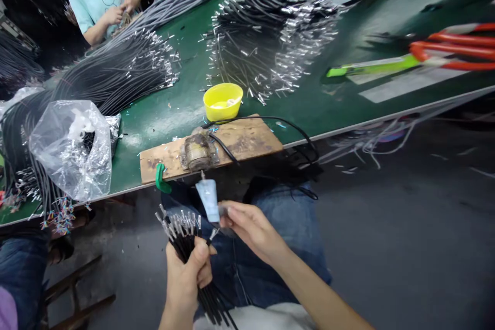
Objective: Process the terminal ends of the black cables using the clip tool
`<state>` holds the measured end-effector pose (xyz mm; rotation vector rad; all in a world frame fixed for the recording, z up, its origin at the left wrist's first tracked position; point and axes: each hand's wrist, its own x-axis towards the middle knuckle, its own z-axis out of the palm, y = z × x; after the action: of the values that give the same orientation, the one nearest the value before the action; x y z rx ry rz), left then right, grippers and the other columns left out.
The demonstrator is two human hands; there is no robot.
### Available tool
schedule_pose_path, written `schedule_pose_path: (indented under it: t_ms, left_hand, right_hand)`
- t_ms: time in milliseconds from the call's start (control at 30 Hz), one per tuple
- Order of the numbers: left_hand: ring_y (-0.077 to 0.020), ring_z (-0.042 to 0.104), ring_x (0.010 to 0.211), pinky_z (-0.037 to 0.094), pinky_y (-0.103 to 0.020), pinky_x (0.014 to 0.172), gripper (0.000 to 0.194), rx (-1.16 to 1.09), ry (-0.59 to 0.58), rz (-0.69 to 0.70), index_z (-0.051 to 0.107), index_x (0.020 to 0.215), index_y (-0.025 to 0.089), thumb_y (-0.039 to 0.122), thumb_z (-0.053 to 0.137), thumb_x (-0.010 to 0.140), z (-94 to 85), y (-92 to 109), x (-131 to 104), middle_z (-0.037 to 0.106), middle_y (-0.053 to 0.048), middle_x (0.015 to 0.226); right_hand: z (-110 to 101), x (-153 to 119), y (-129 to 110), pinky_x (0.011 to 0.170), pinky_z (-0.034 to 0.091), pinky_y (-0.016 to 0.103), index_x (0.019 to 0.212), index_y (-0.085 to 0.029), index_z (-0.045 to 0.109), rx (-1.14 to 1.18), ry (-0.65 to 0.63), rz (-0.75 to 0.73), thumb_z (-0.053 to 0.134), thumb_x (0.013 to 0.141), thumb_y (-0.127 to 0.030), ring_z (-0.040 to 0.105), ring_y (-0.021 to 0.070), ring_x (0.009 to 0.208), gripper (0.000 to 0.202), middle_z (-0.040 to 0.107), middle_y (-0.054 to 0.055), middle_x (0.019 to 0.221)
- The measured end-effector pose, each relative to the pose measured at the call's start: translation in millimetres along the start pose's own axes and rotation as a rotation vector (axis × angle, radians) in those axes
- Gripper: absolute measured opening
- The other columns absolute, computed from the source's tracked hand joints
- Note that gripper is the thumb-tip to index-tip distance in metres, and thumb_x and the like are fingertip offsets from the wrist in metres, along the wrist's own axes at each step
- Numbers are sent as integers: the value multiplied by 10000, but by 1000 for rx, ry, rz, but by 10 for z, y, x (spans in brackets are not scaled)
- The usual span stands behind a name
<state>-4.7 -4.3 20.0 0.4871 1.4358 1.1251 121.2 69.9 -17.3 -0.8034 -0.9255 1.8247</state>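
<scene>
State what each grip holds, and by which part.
Left grip: black cables, just below their silvery ends. Right grip: cannot be told.

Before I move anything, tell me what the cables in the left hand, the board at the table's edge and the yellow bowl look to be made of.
Cables: matte black sleeves, likely rubber or plastic; their bare ends glint silvery, like metal.
Board: apparently unpainted wood, tan and blotched with dark stains.
Yellow bowl: probably plastic, smooth and evenly coloured.

Silver-tipped black cables [183, 243] slant upward, bunched in the left hand [189, 270].
</scene>
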Motion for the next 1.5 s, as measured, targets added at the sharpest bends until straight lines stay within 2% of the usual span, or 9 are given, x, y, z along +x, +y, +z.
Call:
schedule_pose_path:
  t_ms: [133, 267, 400, 567, 700, 833, 1033, 1267, 1500]
  left_hand:
    - [11, 200, 329, 144, -155, 329, 455, -48, -6, -46, 560, 617, 136, 562, 721, 606, -8, -49, 27, 301, 86, 420]
    - [15, 209, 332, 157, -151, 337, 442, -70, 21, -37, 517, 625, 151, 526, 748, 595, 13, -53, 25, 301, 96, 432]
    - [15, 203, 332, 153, -159, 336, 438, -88, 7, -44, 552, 636, 137, 536, 733, 611, 24, -31, 18, 323, 87, 440]
    - [14, 214, 330, 155, -159, 333, 436, -102, -5, -37, 564, 626, 135, 537, 730, 614, 28, -19, 26, 338, 77, 449]
    - [15, 238, 331, 172, -151, 330, 437, -66, 5, -2, 569, 629, 131, 533, 739, 602, 22, -45, 35, 443, 45, 482]
    - [-26, 391, 384, 312, -170, 369, 390, 32, 61, 133, 632, 631, 129, 469, 798, 534, -15, -49, 11, 573, -3, 567]
    - [-171, 626, 719, 481, -289, 780, 103, 221, 157, 378, 745, 636, 168, 253, 783, 593, -69, 61, -1, 679, -42, 694]
    - [-198, 653, 715, 517, -326, 767, 71, 239, 185, 460, 742, 664, 157, 220, 750, 632, 31, 120, 152, 708, -47, 709]
    - [-206, 651, 649, 532, -332, 707, 113, 218, 121, 425, 728, 628, 142, 251, 756, 623, 67, 176, 140, 705, -60, 647]
  right_hand:
    - [92, -80, -66, 557, 409, 264, 843, -171, 672, -169, -96, -234, 647, 682, -614, 478, 143, 615, 472, 554, 26, 686]
    - [180, -111, -124, 572, 414, 266, 739, -179, 646, -293, -17, -404, 612, 821, -347, 492, 142, 620, 189, 554, 22, 668]
    - [177, -106, -103, 562, 415, 286, 654, -175, 605, -407, 6, -525, 556, 826, -173, 500, 148, 587, 179, 550, 14, 598]
    - [121, -102, -91, 557, 433, 288, 690, -173, 630, -442, 52, -547, 584, 803, -153, 522, 155, 599, 124, 590, 27, 625]
    - [88, -91, -131, 639, 446, 309, 768, -173, 666, -426, -70, -548, 601, 825, -227, 543, 173, 680, 102, 631, 48, 691]
    - [66, 41, -183, 602, 422, 280, 686, -161, 649, -243, -75, -349, 596, 825, -413, 523, 153, 636, 292, 589, 37, 662]
    - [218, 336, -338, 543, 383, 232, 639, -141, 675, 163, -88, 30, 670, 637, -628, 494, 114, 554, 488, 563, 3, 564]
    - [375, 360, -379, 525, 390, 214, 590, -143, 687, 440, -110, 72, 775, 606, -476, 462, 86, 487, 345, 571, -8, 519]
    - [300, 363, -205, 541, 414, 238, 655, -161, 698, 573, -191, 208, 724, 614, -582, 489, 114, 515, 424, 579, 6, 557]
